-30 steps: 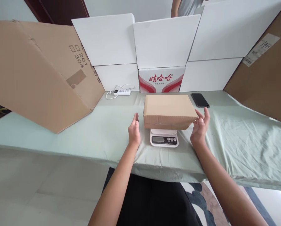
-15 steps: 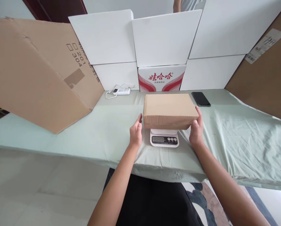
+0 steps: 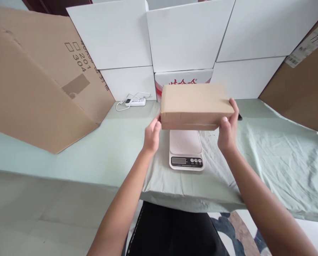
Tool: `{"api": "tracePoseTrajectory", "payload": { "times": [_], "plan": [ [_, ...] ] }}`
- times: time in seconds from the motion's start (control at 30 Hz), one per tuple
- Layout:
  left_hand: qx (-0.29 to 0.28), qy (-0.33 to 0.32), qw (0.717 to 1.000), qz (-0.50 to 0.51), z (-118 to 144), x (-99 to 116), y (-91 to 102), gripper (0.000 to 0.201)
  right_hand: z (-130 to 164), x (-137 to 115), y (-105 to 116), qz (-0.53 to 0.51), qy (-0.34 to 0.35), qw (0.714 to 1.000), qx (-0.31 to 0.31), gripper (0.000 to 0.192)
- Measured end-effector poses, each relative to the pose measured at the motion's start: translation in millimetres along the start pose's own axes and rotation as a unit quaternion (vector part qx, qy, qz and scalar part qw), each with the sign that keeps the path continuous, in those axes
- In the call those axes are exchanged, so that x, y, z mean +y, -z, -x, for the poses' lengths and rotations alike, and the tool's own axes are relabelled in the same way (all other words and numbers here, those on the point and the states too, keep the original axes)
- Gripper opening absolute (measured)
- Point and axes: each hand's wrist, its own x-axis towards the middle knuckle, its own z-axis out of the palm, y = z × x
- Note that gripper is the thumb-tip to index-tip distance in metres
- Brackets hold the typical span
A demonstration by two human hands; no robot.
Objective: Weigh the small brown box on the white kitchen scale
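Observation:
A flat brown cardboard box is held up between my two hands, above a white digital kitchen scale. My left hand grips the box's left end, its fingertips partly hidden behind the edge. At the right end my right hand clasps the box, thumb on the near side and fingers along the end. The scale's platform shows below the box, and its small display faces me beside round buttons.
A white power strip with a cable lies at the back left. A phone is mostly hidden behind my right hand. White boxes form a wall behind; large cardboard sheets flank both sides. Pale green cloth covers the table.
The cardboard box has risen off the scale, uncovering its platform. My left hand, apart from the box before, now touches its left end. The view has shifted slightly.

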Motion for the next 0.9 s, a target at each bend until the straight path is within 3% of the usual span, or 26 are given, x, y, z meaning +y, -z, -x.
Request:
{"api": "tracePoseTrajectory", "payload": {
  "times": [0.17, 0.33, 0.57, 0.9],
  "plan": [
    [0.002, 0.041, 0.999, 0.024, -50.4, -40.3, -16.4, 0.085, -33.3, 40.9, -34.5, 0.001, -0.019, 1.000, 0.001, 0.098],
    [0.012, 0.084, 0.996, 0.022, -51.8, -74.4, -21.2, 0.083, -21.9, 74.9, -47.5, -0.012, -0.065, 0.998, -0.010, 0.108],
    [0.008, 0.101, 0.995, 0.017, -49.0, -80.4, -22.4, 0.085, -19.7, 82.6, -44.4, -0.013, -0.098, 0.995, 0.000, 0.105],
    [0.021, 0.104, 0.994, 0.035, -50.4, -84.3, -21.9, 0.078, -20.9, 91.1, -46.2, -0.034, -0.089, 0.995, -0.022, 0.103]
  ]
}}
